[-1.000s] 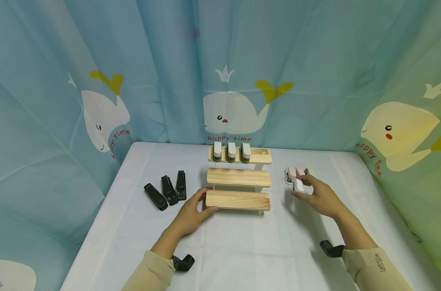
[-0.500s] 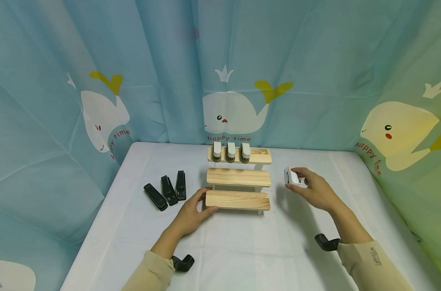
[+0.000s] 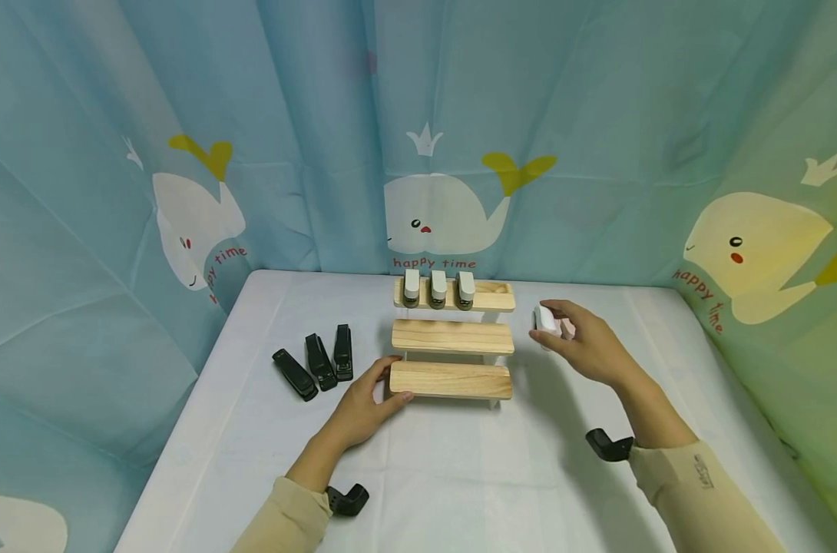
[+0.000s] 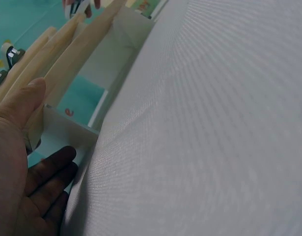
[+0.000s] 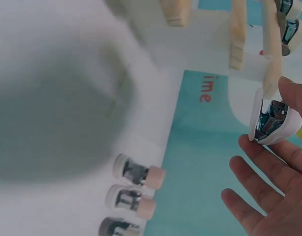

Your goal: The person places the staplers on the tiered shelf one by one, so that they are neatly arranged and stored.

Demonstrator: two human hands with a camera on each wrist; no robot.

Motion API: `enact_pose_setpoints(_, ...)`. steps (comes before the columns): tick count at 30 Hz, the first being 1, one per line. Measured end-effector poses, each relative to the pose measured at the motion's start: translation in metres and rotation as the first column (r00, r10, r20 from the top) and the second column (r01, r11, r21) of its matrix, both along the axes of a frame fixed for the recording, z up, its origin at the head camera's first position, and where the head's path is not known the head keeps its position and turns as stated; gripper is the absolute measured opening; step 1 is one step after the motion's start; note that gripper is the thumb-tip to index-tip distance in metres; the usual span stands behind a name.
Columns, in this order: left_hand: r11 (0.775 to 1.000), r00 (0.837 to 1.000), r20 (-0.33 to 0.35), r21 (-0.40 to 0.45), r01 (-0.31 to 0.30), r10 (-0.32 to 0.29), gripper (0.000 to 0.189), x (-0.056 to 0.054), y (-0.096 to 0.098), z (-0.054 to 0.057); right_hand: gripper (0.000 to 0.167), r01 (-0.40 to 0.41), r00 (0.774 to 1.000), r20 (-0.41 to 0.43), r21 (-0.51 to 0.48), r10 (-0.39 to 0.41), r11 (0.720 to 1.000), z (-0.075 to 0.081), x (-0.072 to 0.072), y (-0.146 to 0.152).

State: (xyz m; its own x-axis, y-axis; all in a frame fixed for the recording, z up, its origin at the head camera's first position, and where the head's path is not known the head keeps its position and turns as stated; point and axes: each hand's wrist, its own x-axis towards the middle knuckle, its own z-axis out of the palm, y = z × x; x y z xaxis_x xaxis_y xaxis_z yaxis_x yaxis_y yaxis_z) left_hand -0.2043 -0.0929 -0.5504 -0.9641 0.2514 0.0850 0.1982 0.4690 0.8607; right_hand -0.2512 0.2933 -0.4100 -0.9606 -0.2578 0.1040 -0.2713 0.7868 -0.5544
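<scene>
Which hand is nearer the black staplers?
Left. The left hand is just right of the black staplers, touching the wooden rack; the right hand is beyond the rack's right end.

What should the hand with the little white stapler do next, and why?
Perhaps the right hand should carry its small, rounded white stapler left to the bare right end of the top flat, pale wooden shelf. Three similar white staplers stand in a row on that shelf, with space beside the rightmost, and this one is held off the white cloth-covered table.
</scene>
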Motion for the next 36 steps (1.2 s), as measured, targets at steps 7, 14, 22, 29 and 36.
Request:
enact_pose_setpoints(7,1.0,1.0,0.007,0.004,-0.002,0.002,0.068,0.0,0.0,0.0,0.068,-0.014,1.0,-0.009,-0.037,0.014,0.999,0.011,-0.006,-0.011)
enact_pose_setpoints(14,1.0,1.0,-0.001,-0.001,0.001,-0.001,0.067,-0.001,0.0,0.0,0.067,-0.021,0.998,-0.056,-0.045,0.018,0.999,0.019,-0.01,-0.02)
enact_pose_setpoints(22,1.0,1.0,0.009,-0.005,-0.006,0.006,0.068,0.0,0.0,0.001,0.067,-0.026,0.995,-0.097,-0.028,0.023,0.999,0.026,-0.013,-0.032)
enact_pose_setpoints(29,1.0,1.0,0.013,-0.006,-0.012,0.012,0.07,0.001,0.0,0.001,0.067,-0.042,0.996,-0.085,-0.049,0.038,0.998,0.027,-0.019,-0.044)
enact_pose_setpoints(36,1.0,1.0,0.008,-0.001,-0.011,0.011,0.07,0.001,0.0,-0.001,0.069,-0.046,0.998,-0.045,-0.058,0.044,0.997,0.026,-0.023,-0.051)
